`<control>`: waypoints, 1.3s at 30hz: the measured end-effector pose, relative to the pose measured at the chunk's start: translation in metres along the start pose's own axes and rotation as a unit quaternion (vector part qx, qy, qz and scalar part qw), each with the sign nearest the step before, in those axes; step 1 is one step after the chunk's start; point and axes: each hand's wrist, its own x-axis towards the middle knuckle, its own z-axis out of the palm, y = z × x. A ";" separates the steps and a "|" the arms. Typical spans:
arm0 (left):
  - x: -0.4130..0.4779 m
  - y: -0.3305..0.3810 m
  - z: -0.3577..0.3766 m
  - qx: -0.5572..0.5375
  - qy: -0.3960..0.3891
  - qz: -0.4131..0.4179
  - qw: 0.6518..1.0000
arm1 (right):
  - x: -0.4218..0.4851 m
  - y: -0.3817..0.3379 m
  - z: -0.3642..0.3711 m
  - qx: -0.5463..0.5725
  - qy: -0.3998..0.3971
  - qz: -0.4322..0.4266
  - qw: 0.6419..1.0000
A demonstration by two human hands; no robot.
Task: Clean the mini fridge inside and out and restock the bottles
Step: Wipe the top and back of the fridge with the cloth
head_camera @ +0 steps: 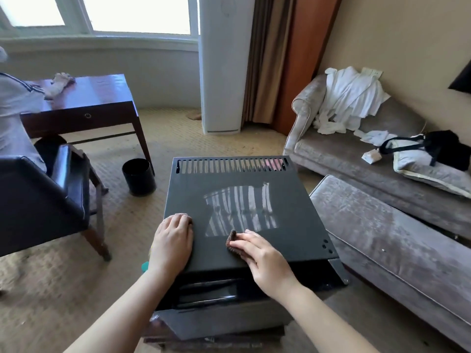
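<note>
Lower centre of frame: mini fridge point(280, 200) sits on the carpet, black top panel facing the camera, both hands on it.
Step (my read): wiping the outside top; inside and restock look not yet done, no bottles in view.
Left hand point(173, 238): palm down near the left edge of the top, fingers curled over the left rag point(182, 215); only a brown sliver shows past the knuckles, so it grips the rag more than it flattens it.
Right hand point(260, 256): near the front edge, fingers fairly straight and laid flat on the right rag point(232, 241), pressing it down; one corner of the rag sticks up at the fingertips. Not a closed grip.
Rags: well apart, both touching the panel.
Glossy patch point(242, 212): streaked sheen mid-panel, just beyond the right rag (could be damp film or only window glare, cannot tell).
How to do it well: flat palm, even pressure, overlapping strokes from the vent slots point(232, 165) at the top of the panel toward the front edge, so dirt leaves the panel and does not go into the slots.
Corners: fold the raised rag corner under, then run it along the right edge and around the hinge bracket point(340, 272).
Risk: the left hand's bunched rag cleans only a narrow strip; spread it out. Too much liquid near the slots is bad.
Front of fridge: bottom centre of frame, dark and partly hidden by the forearms; cannot tell whether the door is open.
</note>
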 end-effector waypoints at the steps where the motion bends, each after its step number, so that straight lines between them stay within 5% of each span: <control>1: 0.001 0.000 0.000 -0.001 0.000 -0.001 1.000 | 0.006 0.012 -0.008 -0.012 0.013 0.008 1.000; 9: -0.004 -0.001 -0.001 0.005 0.011 0.009 1.000 | 0.100 0.117 -0.082 -0.117 0.062 0.143 0.981; 15: -0.001 0.003 -0.003 0.016 -0.001 -0.001 1.000 | 0.149 0.113 -0.061 -0.116 0.080 0.180 0.974; 23: 0.000 0.001 -0.002 0.012 -0.011 -0.006 1.000 | 0.088 0.036 -0.018 -0.040 -0.015 0.000 0.999; 28: -0.002 0.004 -0.005 0.013 -0.003 -0.010 1.000 | 0.033 0.059 -0.048 -0.020 -0.061 -0.085 0.994; 35: -0.003 0.007 -0.010 0.013 -0.013 -0.018 1.000 | 0.102 0.122 -0.080 -0.104 0.085 0.169 0.976; 39: -0.002 0.007 -0.011 0.012 -0.020 -0.024 0.999 | 0.126 0.089 -0.053 -0.097 0.085 0.166 0.978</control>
